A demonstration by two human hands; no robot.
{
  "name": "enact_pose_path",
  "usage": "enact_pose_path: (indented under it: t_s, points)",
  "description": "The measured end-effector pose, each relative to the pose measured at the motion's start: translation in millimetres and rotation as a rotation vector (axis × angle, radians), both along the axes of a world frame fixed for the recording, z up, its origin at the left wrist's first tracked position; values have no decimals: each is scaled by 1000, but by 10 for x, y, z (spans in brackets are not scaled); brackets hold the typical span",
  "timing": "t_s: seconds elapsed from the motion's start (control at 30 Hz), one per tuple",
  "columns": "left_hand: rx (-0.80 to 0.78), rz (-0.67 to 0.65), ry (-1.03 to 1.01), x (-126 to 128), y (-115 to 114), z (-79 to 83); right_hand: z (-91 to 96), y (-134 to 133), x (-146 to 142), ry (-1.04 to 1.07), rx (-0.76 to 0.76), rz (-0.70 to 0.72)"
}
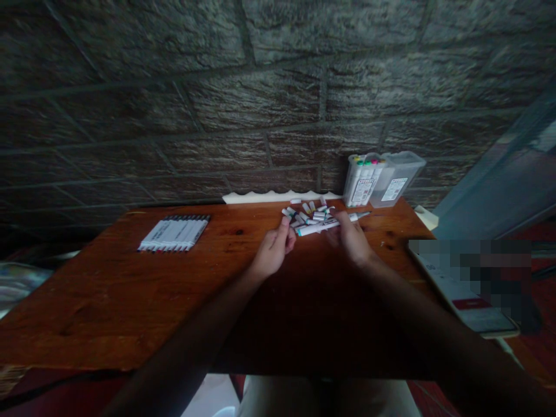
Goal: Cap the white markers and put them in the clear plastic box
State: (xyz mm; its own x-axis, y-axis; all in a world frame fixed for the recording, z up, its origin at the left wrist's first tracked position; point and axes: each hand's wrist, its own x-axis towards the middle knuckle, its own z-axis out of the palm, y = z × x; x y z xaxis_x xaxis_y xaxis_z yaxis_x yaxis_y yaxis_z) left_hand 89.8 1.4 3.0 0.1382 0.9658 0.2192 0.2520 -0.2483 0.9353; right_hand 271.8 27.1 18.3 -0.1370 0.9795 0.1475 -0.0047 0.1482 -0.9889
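My right hand [353,238] is closed around a white marker [315,227], with fingers near its middle. The marker lies nearly level, a teal end toward my left hand and a grey, tapering end sticking out on the right. My left hand [274,248] is closed just left of the teal end, thumb against curled fingers; whatever it may hold is hidden. Behind both hands lies a loose pile of short marker caps [306,219], mostly white with coloured bands. On the left of the table, a neat row of white markers [174,233] lies side by side.
Against the stone wall [278,92] stand a clear case of coloured markers [362,182] and an open clear case [395,182]. A white wavy-edged strip [278,197] runs along the back of the wooden table [130,313]. A flat white box [460,289] sits at right.
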Motion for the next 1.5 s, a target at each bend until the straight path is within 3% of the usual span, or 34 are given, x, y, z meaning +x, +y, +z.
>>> enact_pose_path:
  t_s: [0.13, 0.27, 0.5, 0.67, 0.93, 1.1, 1.23, 1.37, 1.5]
  points:
    - [-73, -87, -33, 41, -34, 6, -42, -19, -36, 128, -147, 53]
    - [-61, -103, -9, 56, -71, 36, -41, -33, -25, 92, -130, 18]
    - [-48, -143, -55, 50, -110, 63, 116, -155, -66, 41, -70, -166]
    - [-95, -226, -160, 77, -120, 76, 144, -158, -48, 19, -32, -131]
    - [-50, -134, -88, 14, -76, 123, 96, -132, -4, -1, -5, -86]
    - [-123, -143, -164, 18, -64, 113, 132, -137, -5, 23, 13, -75]
    - [-212, -37, -294, 28, 7, 71, 22, -140, -73, 68, -24, 4]
    - [-217, 83, -512, 45, 71, 73, -140, -219, -219, 65, 39, 16]
    - [-300, 114, -745, 92, 71, 101, -139, -356, -339, 5, 95, 36]
